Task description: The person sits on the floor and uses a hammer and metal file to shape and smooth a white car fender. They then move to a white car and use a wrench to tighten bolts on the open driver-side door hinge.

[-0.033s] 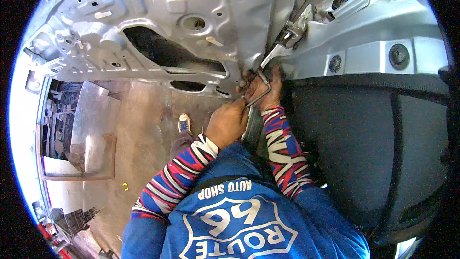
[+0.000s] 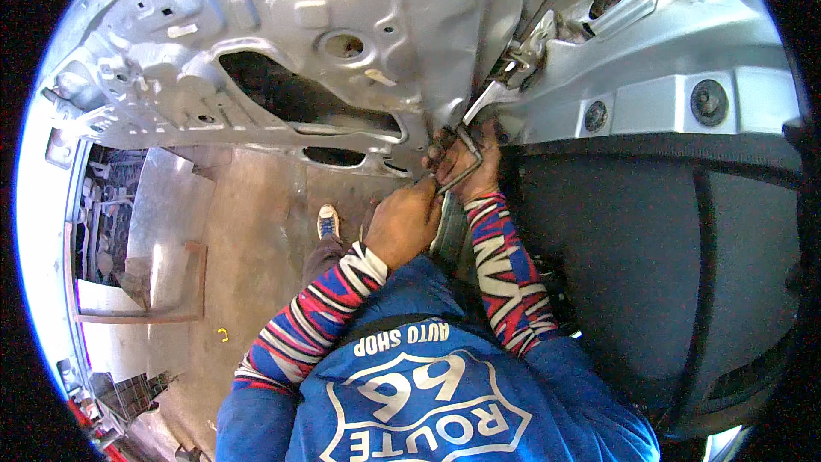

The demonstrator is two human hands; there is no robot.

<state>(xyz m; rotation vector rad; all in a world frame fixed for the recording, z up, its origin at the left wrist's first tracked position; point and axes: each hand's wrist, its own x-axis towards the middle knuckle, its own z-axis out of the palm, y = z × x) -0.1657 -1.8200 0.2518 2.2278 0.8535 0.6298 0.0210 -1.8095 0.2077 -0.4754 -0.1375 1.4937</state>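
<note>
A bent metal wrench (image 2: 463, 178), a bare rod with a sharp elbow, lies between my two hands at the lower hinge-side corner of a silver car door (image 2: 419, 43). My left hand (image 2: 402, 224) is closed in a fist round the rod's near end. Farther up, my right hand (image 2: 481, 168) curls its darkened fingers about the wrench's upper part, close to the gap between door and body. The wrench's far tip and whatever it meets are hidden by the fingers and the metal edge.
Silver bodywork (image 2: 650, 94) with round black plugs runs along the right, above a large dark panel (image 2: 624, 265). A sheet-metal piece (image 2: 162, 214) stands on the left. A small yellow item (image 2: 224, 335) lies on the brown floor (image 2: 256, 248); a sneaker (image 2: 327, 222) rests there too.
Hardly anything differs. The view has shifted slightly; both hands keep their places on the wrench, which stays at about the same angle.
</note>
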